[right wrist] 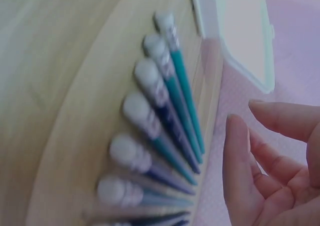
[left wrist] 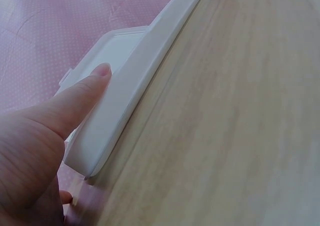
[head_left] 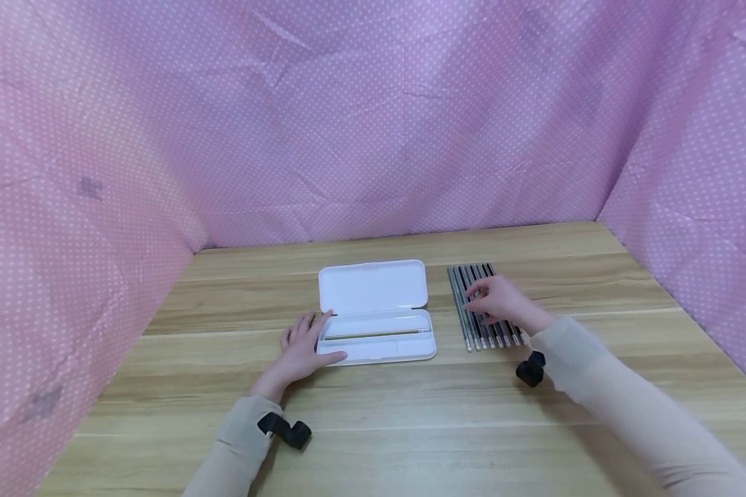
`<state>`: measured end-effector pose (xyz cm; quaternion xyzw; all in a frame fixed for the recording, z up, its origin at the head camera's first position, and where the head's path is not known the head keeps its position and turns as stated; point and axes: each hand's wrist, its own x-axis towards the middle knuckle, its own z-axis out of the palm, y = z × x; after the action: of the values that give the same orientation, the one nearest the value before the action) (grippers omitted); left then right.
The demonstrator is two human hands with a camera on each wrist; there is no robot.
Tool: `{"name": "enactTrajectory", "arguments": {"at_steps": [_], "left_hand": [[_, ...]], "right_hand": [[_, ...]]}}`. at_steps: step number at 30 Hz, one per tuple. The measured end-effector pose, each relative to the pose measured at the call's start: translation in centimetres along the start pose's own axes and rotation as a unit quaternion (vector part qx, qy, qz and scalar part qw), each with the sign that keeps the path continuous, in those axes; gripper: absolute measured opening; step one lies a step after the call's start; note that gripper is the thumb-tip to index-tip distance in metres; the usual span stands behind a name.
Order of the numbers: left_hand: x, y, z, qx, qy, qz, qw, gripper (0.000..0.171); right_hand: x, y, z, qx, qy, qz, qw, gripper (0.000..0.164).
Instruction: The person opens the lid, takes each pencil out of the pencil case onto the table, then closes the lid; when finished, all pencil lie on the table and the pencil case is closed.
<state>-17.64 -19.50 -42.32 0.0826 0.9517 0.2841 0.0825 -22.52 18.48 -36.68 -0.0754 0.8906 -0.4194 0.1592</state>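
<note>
A white pencil case (head_left: 373, 355) lies with its lid (head_left: 373, 288) folded back. One pencil (head_left: 376, 335) lies lengthwise inside. My left hand (head_left: 301, 352) rests at the case's left end, fingers spread; the thumb (left wrist: 82, 93) lies over the front rim in the left wrist view. To the right of the case, a row of several pencils (head_left: 460, 310) lies side by side, eraser ends towards me. Over them hovers my right hand (head_left: 500, 301), thumb and index finger slightly apart with nothing between. In the right wrist view, green and dark blue pencils (right wrist: 172, 121) show white erasers.
The wood-grain table (head_left: 398, 428) extends around the case and pencils. Pink dotted cloth (head_left: 373, 138) hangs behind it and along both sides. Black wrist-camera mounts (head_left: 531, 369) sit on both sleeves.
</note>
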Motion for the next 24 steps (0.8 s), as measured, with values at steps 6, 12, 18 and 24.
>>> {"name": "enactTrajectory", "arguments": {"at_steps": [6, 12, 18, 24], "left_hand": [[0.1, -0.1, -0.1, -0.001, 0.003, 0.0, 1.0, 0.091], [0.0, -0.1, -0.1, -0.001, 0.003, 0.003, 1.0, 0.091], [-0.1, -0.2, 0.0, 0.001, 0.007, 0.007, 0.9999, 0.092], [-0.1, -0.1, 0.0, 0.005, 0.004, 0.006, 1.0, 0.091]], "right_hand": [[0.6, -1.2, 1.3, -0.002, -0.004, -0.011, 1.0, 0.032], [1.3, -2.3, 2.8, -0.001, -0.015, -0.024, 1.0, 0.036], [1.7, -3.5, 4.3, -0.018, -0.024, -0.048, 0.998, 0.032], [1.9, -4.9, 5.7, -0.052, -0.032, -0.105, 0.993, 0.029]]}}
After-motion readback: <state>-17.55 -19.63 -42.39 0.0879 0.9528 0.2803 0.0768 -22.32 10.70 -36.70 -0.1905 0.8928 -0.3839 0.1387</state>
